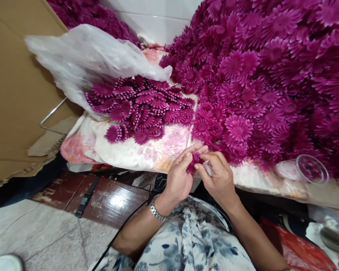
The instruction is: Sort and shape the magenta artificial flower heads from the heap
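Observation:
My left hand [180,174] and my right hand [219,177] meet in front of me, fingers pinched together on one small magenta fabric flower [194,160] held between them. A metal watch sits on my left wrist. Just beyond the hands lies a floral cloth [147,148] bearing a heap of magenta flower pieces [141,105] that spill out of a clear plastic bag [84,60]. To the right rises a far larger pile of magenta flowers [265,75], nearly touching my right hand.
A big cardboard sheet [14,86] leans at the left with a metal wire handle before it. A clear plastic cup [310,169] lies at the right edge of the cloth. Below are a dark red glossy surface, a black strap and grey floor tiles.

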{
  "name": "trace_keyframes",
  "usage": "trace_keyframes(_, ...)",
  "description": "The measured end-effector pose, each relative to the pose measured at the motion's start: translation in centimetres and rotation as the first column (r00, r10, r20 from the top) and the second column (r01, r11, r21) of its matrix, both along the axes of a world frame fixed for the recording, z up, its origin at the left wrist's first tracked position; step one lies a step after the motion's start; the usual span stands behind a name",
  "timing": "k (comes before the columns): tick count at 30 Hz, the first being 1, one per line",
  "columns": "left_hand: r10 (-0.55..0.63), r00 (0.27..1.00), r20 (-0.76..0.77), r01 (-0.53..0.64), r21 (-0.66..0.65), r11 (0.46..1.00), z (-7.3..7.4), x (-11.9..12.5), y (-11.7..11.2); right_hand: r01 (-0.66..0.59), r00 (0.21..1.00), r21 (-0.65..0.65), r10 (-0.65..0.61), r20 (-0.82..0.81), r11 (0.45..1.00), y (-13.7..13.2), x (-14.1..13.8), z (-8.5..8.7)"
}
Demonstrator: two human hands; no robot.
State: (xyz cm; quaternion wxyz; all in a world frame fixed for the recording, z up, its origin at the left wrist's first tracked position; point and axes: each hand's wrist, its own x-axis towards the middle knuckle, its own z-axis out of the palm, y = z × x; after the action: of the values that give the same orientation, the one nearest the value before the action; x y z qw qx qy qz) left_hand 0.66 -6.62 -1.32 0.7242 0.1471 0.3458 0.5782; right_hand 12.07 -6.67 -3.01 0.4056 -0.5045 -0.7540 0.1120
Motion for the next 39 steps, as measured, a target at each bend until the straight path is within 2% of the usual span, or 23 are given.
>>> trace_keyframes(3, 0.045, 0.999, 0.020, -0.046, 0.014, 0.999, 0.0, 0.0, 0.1, 0.028, 1.000, 0.147, -0.029, 0.009, 0.989, -0.2, -0.3, 0.0)
trace_keyframes(5, 0.065, 0.997, 0.037, -0.065, 0.010, 0.998, 0.1, 0.0, 0.2, -0.041, 0.999, 0.161, 0.040, 0.007, 0.986, -0.3, -0.4, 0.1)
trace_keyframes(7, 0.035, 0.998, 0.048, -0.036, 0.020, 0.999, 0.2, 0.0, 0.2, -0.133, 0.991, 0.114, 0.135, -0.005, 0.984, -0.2, -0.5, 0.2)
trace_keyframes(9, -0.033, 0.998, 0.055, 0.031, 0.042, 0.999, 0.3, -0.1, 0.0, -0.164, 0.986, 0.069, 0.167, -0.030, 0.984, 0.0, -0.5, 0.1)
trace_keyframes(13, -0.144, 0.990, 0.011, 0.142, 0.093, 0.985, 0.3, -0.3, -0.5, -0.068, 0.993, 0.017, 0.069, -0.091, 0.998, 0.4, -0.2, -0.2)
trace_keyframes(17, -0.114, 0.990, -0.088, 0.126, 0.154, 0.980, -0.2, -0.5, -0.4, -0.063, 0.976, -0.143, 0.030, -0.218, 0.988, 0.5, 0.3, 0.0)
trace_keyframes(19, -0.061, 0.976, -0.210, 0.103, 0.194, 0.976, -0.6, -0.8, -0.1, -0.072, 0.949, -0.279, -0.021, -0.316, 0.958, 0.4, 0.5, 0.2)
trace_keyframes(22, -0.017, 0.904, -0.428, 0.113, 0.201, 0.973, -1.3, -1.1, 0.2, -0.166, 0.892, -0.438, -0.055, -0.448, 0.883, 0.2, 0.7, 0.6)
trace_keyframes(25, 0.029, 0.828, -0.560, 0.096, 0.193, 0.976, -1.5, -1.2, 0.4, -0.311, 0.834, -0.501, -0.021, -0.551, 0.808, 0.1, 0.8, 0.9)
trace_keyframes(28, 0.070, 0.764, -0.642, 0.072, 0.193, 0.978, -1.2, -1.0, 0.3, -0.361, 0.811, -0.514, -0.010, -0.585, 0.778, 0.2, 0.8, 0.9)
trace_keyframes(32, 0.090, 0.704, -0.705, 0.082, 0.206, 0.975, -0.5, -0.8, 0.2, -0.326, 0.824, -0.520, -0.033, -0.566, 0.790, 0.2, 1.0, 0.8)
trace_keyframes(39, 0.048, 0.709, -0.704, 0.133, 0.200, 0.971, -0.2, -0.8, 0.2, -0.224, 0.842, -0.483, -0.081, -0.533, 0.847, -0.2, 1.4, 1.0)
